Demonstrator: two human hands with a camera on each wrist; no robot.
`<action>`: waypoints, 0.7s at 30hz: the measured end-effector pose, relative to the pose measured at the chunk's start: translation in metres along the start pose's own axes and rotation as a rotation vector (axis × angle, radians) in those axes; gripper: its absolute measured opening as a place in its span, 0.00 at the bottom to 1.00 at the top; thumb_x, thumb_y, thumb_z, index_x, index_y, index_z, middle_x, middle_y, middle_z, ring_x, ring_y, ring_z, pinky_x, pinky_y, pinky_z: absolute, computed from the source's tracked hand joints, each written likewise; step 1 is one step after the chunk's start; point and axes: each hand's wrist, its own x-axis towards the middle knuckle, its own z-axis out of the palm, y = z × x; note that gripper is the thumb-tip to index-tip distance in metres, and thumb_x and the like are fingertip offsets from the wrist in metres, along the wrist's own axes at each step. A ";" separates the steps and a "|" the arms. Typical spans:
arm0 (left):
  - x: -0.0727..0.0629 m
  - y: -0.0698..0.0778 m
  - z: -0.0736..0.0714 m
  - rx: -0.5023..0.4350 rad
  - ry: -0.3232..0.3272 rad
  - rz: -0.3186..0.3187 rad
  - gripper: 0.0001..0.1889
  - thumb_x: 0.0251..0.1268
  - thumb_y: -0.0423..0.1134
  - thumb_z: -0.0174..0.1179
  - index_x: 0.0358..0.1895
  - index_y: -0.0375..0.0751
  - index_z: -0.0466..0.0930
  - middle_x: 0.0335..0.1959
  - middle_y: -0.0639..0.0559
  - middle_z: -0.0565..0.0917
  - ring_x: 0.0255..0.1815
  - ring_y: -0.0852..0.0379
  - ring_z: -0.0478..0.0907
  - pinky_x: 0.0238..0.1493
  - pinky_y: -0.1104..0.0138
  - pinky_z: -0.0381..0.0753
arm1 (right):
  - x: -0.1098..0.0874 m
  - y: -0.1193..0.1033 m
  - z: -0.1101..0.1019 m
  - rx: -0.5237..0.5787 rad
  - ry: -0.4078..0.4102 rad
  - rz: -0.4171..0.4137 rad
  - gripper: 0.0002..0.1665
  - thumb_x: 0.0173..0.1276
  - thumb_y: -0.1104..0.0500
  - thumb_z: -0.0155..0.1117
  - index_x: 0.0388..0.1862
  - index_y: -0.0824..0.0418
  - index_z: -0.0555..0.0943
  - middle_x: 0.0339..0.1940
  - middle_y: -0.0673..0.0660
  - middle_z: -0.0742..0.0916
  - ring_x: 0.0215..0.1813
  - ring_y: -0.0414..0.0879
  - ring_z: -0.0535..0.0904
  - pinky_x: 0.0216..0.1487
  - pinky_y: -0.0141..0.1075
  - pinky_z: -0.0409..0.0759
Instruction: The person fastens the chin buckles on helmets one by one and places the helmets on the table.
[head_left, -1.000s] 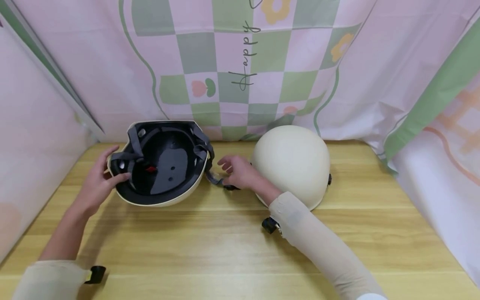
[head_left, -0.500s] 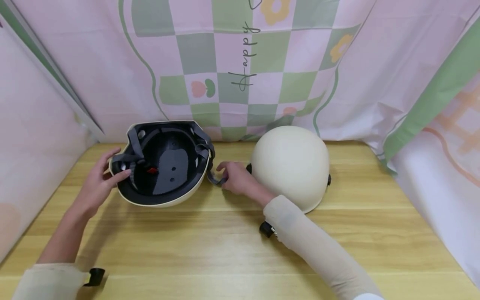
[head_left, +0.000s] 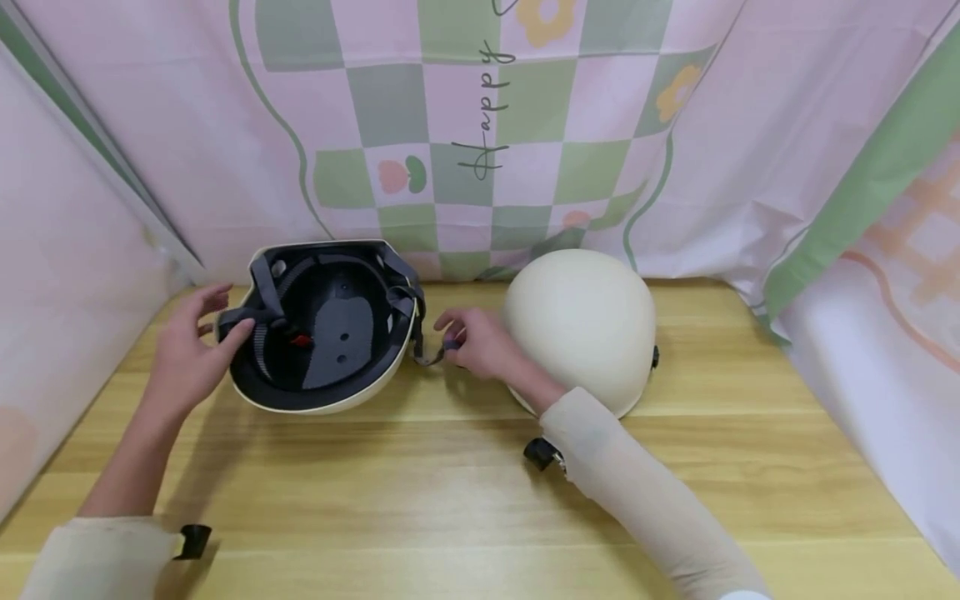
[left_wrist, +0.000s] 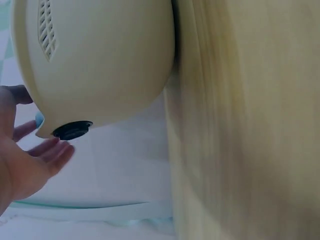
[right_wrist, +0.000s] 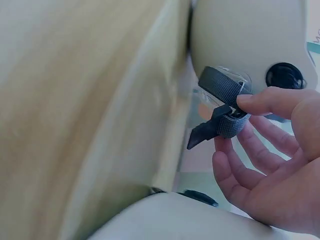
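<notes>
An upturned cream helmet [head_left: 341,402] lies at left with its black padded inside and dark straps facing up. My left hand [head_left: 183,358] holds its left rim, thumb on the inner side over a strap, fingers outside. The left wrist view shows those fingers loosely bent beside the helmet's black round knob [left_wrist: 73,130]. At the helmet's right, my right hand [head_left: 480,342] pinches the dark chin strap [right_wrist: 220,86] between thumb and fingers. A black buckle end [right_wrist: 202,134] sticks out of the folded strap, and clear plastic shows around it.
A second cream helmet [head_left: 581,325] sits dome up at right, just behind my right wrist. Both helmets rest on the wooden table [head_left: 420,500]. A patterned curtain [head_left: 465,125] hangs along the table's back edge, with more cloth at both sides.
My right hand has lifted the chin strap slightly off the table and now pinches it. My left fingers have shifted along the rim and bent more. The helmets stay nearly in place.
</notes>
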 end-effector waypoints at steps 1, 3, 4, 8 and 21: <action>0.001 0.002 0.001 0.021 0.025 0.032 0.27 0.71 0.32 0.65 0.69 0.28 0.72 0.63 0.28 0.76 0.64 0.31 0.72 0.50 0.81 0.64 | 0.000 -0.001 -0.002 0.014 0.005 -0.003 0.22 0.61 0.74 0.67 0.57 0.70 0.82 0.39 0.59 0.89 0.47 0.56 0.88 0.47 0.39 0.85; 0.003 0.004 0.003 0.058 0.062 0.107 0.25 0.66 0.29 0.68 0.65 0.27 0.76 0.60 0.28 0.77 0.60 0.31 0.74 0.51 0.80 0.65 | -0.001 -0.004 -0.005 0.016 0.022 -0.013 0.22 0.62 0.73 0.68 0.56 0.70 0.83 0.40 0.59 0.89 0.48 0.56 0.88 0.48 0.39 0.85; 0.004 0.005 0.004 0.079 0.071 0.143 0.24 0.63 0.28 0.69 0.63 0.26 0.77 0.58 0.28 0.78 0.58 0.31 0.75 0.54 0.76 0.69 | -0.001 -0.006 -0.006 0.013 0.029 -0.023 0.21 0.62 0.72 0.68 0.56 0.69 0.83 0.41 0.59 0.89 0.48 0.55 0.88 0.48 0.39 0.85; 0.009 0.008 0.008 0.160 0.091 0.245 0.20 0.57 0.25 0.71 0.53 0.24 0.82 0.49 0.27 0.81 0.50 0.29 0.77 0.54 0.49 0.76 | -0.003 -0.010 -0.008 -0.034 0.073 -0.063 0.19 0.63 0.69 0.71 0.53 0.68 0.84 0.43 0.59 0.89 0.48 0.53 0.88 0.52 0.41 0.85; 0.017 0.007 0.011 0.352 -0.072 0.277 0.12 0.54 0.23 0.72 0.42 0.23 0.84 0.43 0.26 0.80 0.46 0.27 0.77 0.50 0.37 0.75 | -0.006 -0.017 -0.015 -0.018 0.148 -0.104 0.13 0.63 0.67 0.72 0.47 0.66 0.87 0.40 0.58 0.91 0.46 0.51 0.87 0.51 0.43 0.85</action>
